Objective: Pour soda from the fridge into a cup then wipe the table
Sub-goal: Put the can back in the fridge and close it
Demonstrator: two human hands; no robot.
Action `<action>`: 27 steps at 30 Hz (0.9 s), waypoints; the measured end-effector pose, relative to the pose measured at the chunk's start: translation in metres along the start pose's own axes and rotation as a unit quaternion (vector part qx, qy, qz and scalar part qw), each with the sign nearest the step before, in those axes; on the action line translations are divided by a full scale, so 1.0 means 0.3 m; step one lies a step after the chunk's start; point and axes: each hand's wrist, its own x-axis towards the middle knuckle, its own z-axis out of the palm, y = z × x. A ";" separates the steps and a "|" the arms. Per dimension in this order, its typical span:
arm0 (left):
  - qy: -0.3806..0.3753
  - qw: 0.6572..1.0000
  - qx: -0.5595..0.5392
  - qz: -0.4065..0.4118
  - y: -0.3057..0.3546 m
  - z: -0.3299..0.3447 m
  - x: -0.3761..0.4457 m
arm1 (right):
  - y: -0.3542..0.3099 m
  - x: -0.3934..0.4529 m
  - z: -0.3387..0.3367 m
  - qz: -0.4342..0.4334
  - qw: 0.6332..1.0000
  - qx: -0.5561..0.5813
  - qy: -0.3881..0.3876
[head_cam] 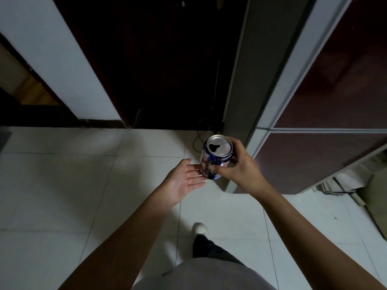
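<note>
A blue and silver soda can [216, 152] is held upright in front of me, its top open with a dark pour hole showing. My right hand [238, 166] grips it around the side, thumb near the bottom, fingers behind. My left hand [184, 181] is open, palm up, just left of the can's base, with its fingertips reaching the can's lower edge. No cup or table shows in this view.
The dark red fridge [326, 122] with its grey side panel stands at the right. A dark doorway [163, 70] is straight ahead, with a cable on the white tiled floor [83, 185] beside it. My foot [200, 228] is below.
</note>
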 end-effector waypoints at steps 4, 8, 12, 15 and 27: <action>-0.016 1.000 0.010 -0.003 0.140 0.033 0.118 | -0.018 0.167 -0.043 0.001 1.000 0.007 0.018; -0.041 0.999 0.020 -0.012 0.238 0.042 0.207 | -0.026 0.278 -0.063 0.009 0.999 0.006 0.031; -0.067 0.997 0.046 -0.020 0.316 0.041 0.284 | -0.029 0.346 -0.067 0.030 0.998 0.005 0.062; -0.093 0.992 0.075 -0.033 0.369 0.059 0.339 | -0.034 0.378 -0.068 0.042 0.993 -0.005 0.109; -0.243 0.935 0.229 -0.124 0.478 0.160 0.459 | -0.086 0.315 0.002 0.122 0.929 0.022 0.349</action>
